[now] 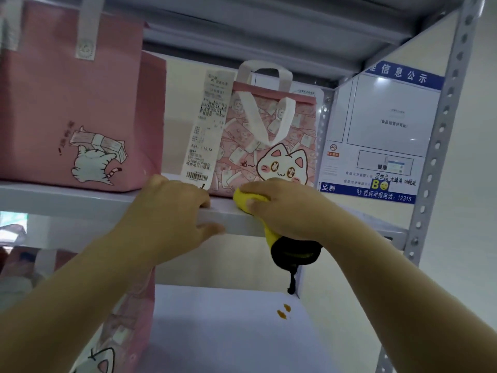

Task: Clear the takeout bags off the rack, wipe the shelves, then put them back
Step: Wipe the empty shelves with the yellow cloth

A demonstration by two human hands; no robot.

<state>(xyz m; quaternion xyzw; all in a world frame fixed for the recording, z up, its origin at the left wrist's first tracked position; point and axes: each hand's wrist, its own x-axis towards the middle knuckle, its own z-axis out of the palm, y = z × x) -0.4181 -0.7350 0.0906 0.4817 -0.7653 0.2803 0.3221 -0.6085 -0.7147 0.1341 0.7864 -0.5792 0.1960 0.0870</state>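
Note:
A large pink takeout bag (80, 114) with a cat drawing stands on the left of the grey shelf (80, 200). Farther back, a smaller pink cat bag (271, 141) with white handles stands upright, with a long white receipt (207, 130) hanging at its left side. My left hand (172, 216) grips the shelf's front edge, thumb under it. My right hand (287, 208) presses a yellow cloth (247, 200) on the shelf edge right in front of the small bag. The cloth's yellow and black end (293, 254) hangs below the shelf.
The lower white shelf (228, 332) carries small orange stains (283, 311). Another pink cat bag (118, 332) stands at its left. A blue-and-white notice board (384, 135) is behind the rack on the right, beside the perforated upright (438, 146). An upper shelf (255, 30) is overhead.

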